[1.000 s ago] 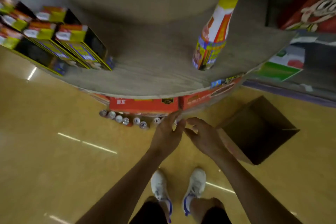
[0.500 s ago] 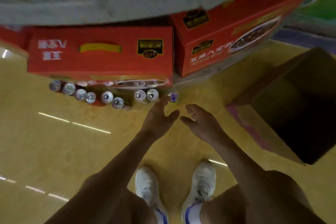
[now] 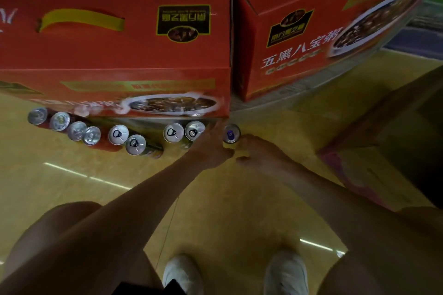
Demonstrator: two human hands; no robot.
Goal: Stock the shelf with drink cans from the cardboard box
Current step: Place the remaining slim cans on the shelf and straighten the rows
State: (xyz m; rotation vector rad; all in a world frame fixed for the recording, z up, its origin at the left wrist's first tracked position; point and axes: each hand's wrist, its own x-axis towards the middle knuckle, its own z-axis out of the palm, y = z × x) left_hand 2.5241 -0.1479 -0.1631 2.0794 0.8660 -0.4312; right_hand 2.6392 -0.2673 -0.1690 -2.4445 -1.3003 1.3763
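Since half a second before, both hands had closed on the purple-tabbed can [image 3: 231,133], which stood upright on the yellow floor [image 3: 72,187] at the foot of a red carton [image 3: 119,50]. I saw the left hand [image 3: 208,153] with fingers stretched straight, holding nothing, on the can's left. The right hand [image 3: 261,154] touched its right side, but I could not tell whether it gripped. Eight other cans [image 3: 118,134] lined the carton's base, the nearest partly covered by the left fingers. The open cardboard box [image 3: 354,165] stood to the right, below a second red carton [image 3: 311,31].
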